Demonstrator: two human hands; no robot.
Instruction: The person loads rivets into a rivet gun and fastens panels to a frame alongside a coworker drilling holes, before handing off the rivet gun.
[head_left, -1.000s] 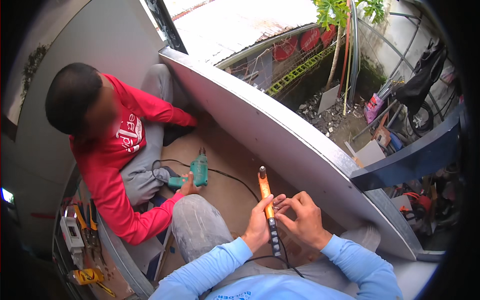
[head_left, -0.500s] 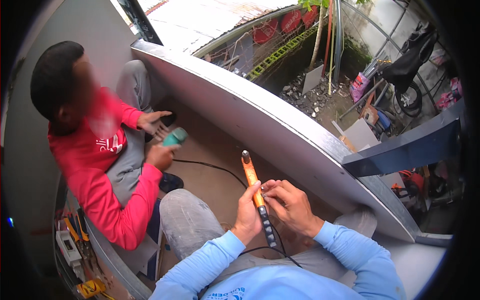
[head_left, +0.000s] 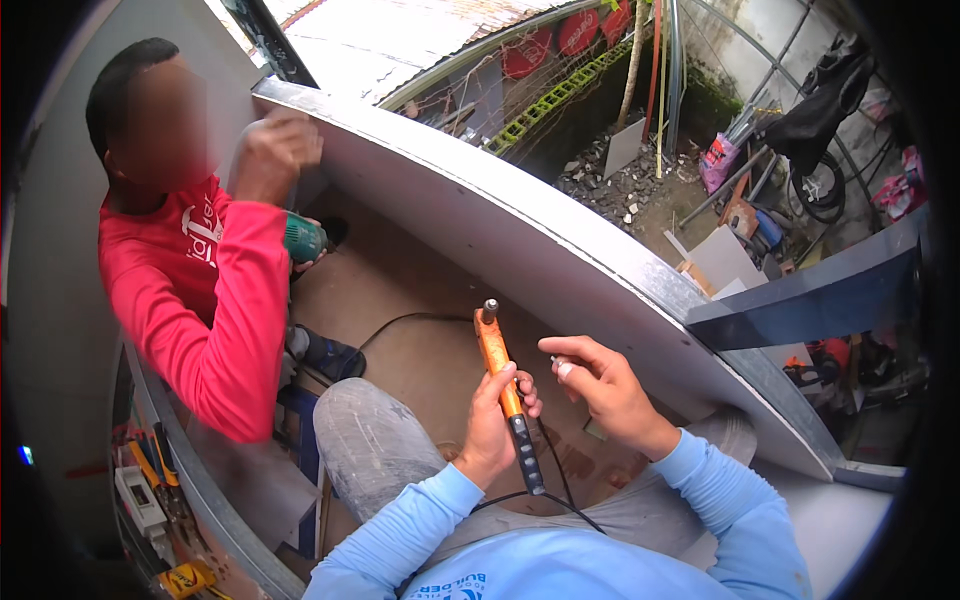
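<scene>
My left hand (head_left: 490, 425) is closed round an orange hand riveter (head_left: 494, 348), which stands nearly upright in front of me with its metal nose at the top and its black grip hanging down. To the right of it, apart from the tool, my right hand (head_left: 612, 398) pinches a small metal piece (head_left: 557, 363) between thumb and forefinger; it looks like a rivet, though it is mostly hidden by the fingers. Over at the left, a co-worker in a red long-sleeved shirt (head_left: 170, 270) holds a green power tool (head_left: 303, 238) and has one blurred hand raised.
A long board wall with a metal top edge (head_left: 500, 190) curves along the far side. Cutters with orange handles (head_left: 160, 465) and a white box (head_left: 140, 500) lie at lower left. A black cable (head_left: 400, 318) crosses the brown floor. Outside are rubble and scrap.
My right hand has drawn away from the riveter to the right, keeping its pinch. The riveter stays in my left hand. The co-worker has lifted one hand and straightened up.
</scene>
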